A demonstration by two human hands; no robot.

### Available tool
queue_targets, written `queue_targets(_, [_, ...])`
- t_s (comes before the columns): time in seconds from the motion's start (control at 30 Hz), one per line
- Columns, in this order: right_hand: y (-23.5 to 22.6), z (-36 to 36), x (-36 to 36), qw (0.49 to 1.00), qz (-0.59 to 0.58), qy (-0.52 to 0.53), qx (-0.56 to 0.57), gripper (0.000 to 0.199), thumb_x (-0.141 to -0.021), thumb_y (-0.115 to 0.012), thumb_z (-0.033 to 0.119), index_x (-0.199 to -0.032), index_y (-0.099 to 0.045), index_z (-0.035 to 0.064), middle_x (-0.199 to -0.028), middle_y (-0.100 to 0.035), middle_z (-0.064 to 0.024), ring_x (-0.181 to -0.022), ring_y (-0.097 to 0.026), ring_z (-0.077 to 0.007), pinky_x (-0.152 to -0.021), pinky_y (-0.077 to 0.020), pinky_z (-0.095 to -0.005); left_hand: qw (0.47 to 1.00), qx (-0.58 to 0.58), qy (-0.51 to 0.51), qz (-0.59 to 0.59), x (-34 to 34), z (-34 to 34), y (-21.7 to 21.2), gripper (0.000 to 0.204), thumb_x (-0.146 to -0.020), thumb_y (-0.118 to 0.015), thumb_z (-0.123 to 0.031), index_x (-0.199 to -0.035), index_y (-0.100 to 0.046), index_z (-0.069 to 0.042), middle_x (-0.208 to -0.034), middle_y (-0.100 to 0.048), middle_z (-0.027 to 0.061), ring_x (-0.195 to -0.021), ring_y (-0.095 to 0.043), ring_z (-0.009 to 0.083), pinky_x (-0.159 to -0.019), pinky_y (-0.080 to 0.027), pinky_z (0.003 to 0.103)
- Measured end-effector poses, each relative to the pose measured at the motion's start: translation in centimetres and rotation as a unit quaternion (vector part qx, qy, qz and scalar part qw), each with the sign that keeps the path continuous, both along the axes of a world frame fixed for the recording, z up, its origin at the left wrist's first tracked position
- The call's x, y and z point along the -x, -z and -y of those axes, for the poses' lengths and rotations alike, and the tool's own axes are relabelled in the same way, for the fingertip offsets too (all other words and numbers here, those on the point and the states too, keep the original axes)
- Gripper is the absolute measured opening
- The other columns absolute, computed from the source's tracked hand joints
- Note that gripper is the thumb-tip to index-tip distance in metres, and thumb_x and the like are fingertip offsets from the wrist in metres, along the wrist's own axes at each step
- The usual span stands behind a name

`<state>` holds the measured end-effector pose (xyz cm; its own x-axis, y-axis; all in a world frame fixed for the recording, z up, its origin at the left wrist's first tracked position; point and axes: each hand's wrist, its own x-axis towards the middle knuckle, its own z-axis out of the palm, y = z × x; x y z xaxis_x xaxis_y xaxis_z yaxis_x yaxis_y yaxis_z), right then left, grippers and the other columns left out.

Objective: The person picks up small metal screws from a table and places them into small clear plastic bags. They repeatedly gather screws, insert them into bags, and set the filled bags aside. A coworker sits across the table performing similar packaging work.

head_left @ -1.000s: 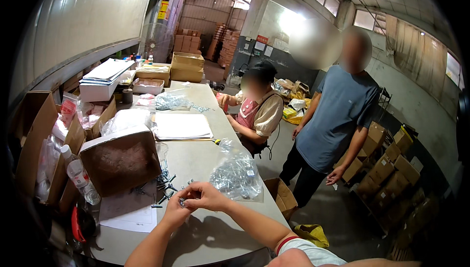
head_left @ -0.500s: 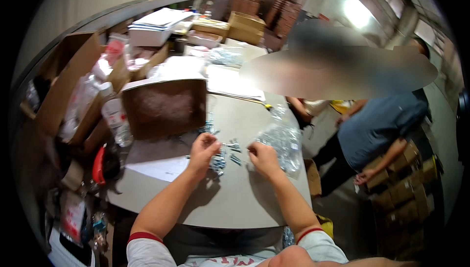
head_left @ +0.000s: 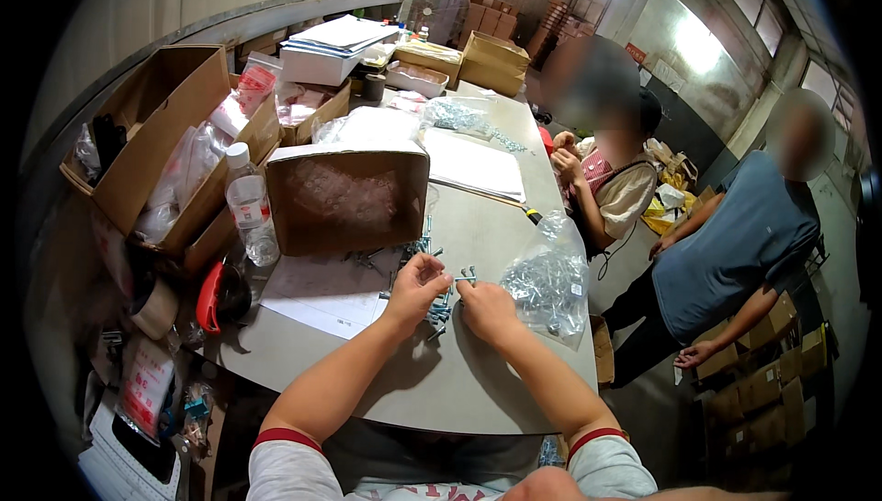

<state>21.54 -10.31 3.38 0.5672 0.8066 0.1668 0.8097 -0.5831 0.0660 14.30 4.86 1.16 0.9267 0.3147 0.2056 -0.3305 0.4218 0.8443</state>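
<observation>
My left hand (head_left: 418,295) hovers by a loose pile of silver screws (head_left: 434,315), fingers curled and thumb drawn in toward them. What it holds, if anything, cannot be made out. Close on its right, my right hand (head_left: 489,309) is closed, fingertips pinched at a small screw (head_left: 466,277) between the two hands. More screws lie behind and under my left hand, up to the tilted cardboard box (head_left: 418,196), which has small clear bags inside. Beside my right hand rests a clear plastic bag (head_left: 549,282) full of screws.
Left of the box stand a water bottle (head_left: 246,207), a red tape dispenser (head_left: 209,299) and open cartons (head_left: 147,147) of bags. Paper (head_left: 317,294) lies under the box's front. White sheets (head_left: 473,168) lie farther back. Two people stand beyond the table's right edge, one in a blue shirt (head_left: 735,244).
My right hand has moved left to the screws, nearer my left hand. The view has shifted, so the table's things sit farther right in it. The bag of screws stays put.
</observation>
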Motion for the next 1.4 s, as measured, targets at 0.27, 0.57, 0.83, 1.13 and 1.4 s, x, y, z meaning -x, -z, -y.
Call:
queue_targets(0.27, [-0.7, -0.4, -1.3, 0.996, -0.077, -0.017, 0.042, 0.027, -0.073, -0.062, 0.007, -0.099, -0.052, 0.0054, -0.082, -0.063, -0.0178, -0.080, -0.064, -0.0369, -0.069, -0.0518, -0.0448, 0.958, 0.169, 0.224, -0.062, 1.0, -0.9, -2.0, 0.019, -0.084, -0.066, -0.014, -0.098, -0.054, -0.008, -0.082, -0.059, 0.0014, -0.080, -0.060, 0.0136, -0.074, -0.048, 0.028])
queue_targets(0.57, [-6.9, -0.2, 0.2, 0.746, -0.533, -0.097, -0.389, 0.029, -0.077, -0.068, 0.003, -0.104, -0.057, -0.0018, -0.087, -0.061, -0.0029, -0.075, -0.056, -0.0086, -0.067, -0.0477, -0.0232, 0.978, -0.081, 0.186, -0.036, 1.2, 0.9, -1.6, 0.028, -0.079, -0.070, -0.006, -0.101, -0.053, -0.005, -0.088, -0.055, -0.0020, -0.082, -0.052, 0.0052, -0.069, -0.043, 0.021])
queue_targets(0.83, [-2.9, 1.2, -5.7, 0.937, -0.286, 0.069, -0.191, 0.029, -0.079, -0.066, 0.012, -0.107, -0.063, 0.0061, -0.095, -0.067, -0.0124, -0.084, -0.064, -0.0238, -0.074, -0.0506, -0.0315, 0.988, -0.046, 0.142, -0.032, 0.6, 0.7, -0.9, 0.026, -0.082, -0.071, -0.009, -0.100, -0.053, -0.006, -0.088, -0.053, -0.0015, -0.081, -0.051, 0.0069, -0.074, -0.044, 0.022])
queue_targets(1.13, [0.6, -1.8, -4.0, 0.998, 0.042, -0.030, -0.032, 0.007, -0.077, -0.056, 0.007, -0.083, -0.058, 0.0073, -0.078, -0.065, -0.0136, -0.078, -0.063, -0.0337, -0.068, -0.0522, -0.0434, 0.996, 0.010, 0.090, -0.015, 0.4, -0.4, -1.3, 0.025, -0.084, -0.068, -0.008, -0.102, -0.051, -0.005, -0.093, -0.053, 0.0010, -0.086, -0.054, 0.0099, -0.080, -0.046, 0.026])
queue_targets(1.4, [-0.8, -0.7, -4.2, 0.985, -0.102, 0.067, -0.121, 0.014, -0.069, -0.066, 0.013, -0.080, -0.062, 0.0050, -0.077, -0.066, -0.0178, -0.074, -0.066, -0.0313, -0.066, -0.0525, -0.0383, 0.983, -0.035, 0.180, -0.018, 0.8, 0.2, -1.4, 0.030, -0.081, -0.072, -0.007, -0.102, -0.051, -0.006, -0.088, -0.051, -0.0022, -0.080, -0.049, 0.0057, -0.073, -0.042, 0.021])
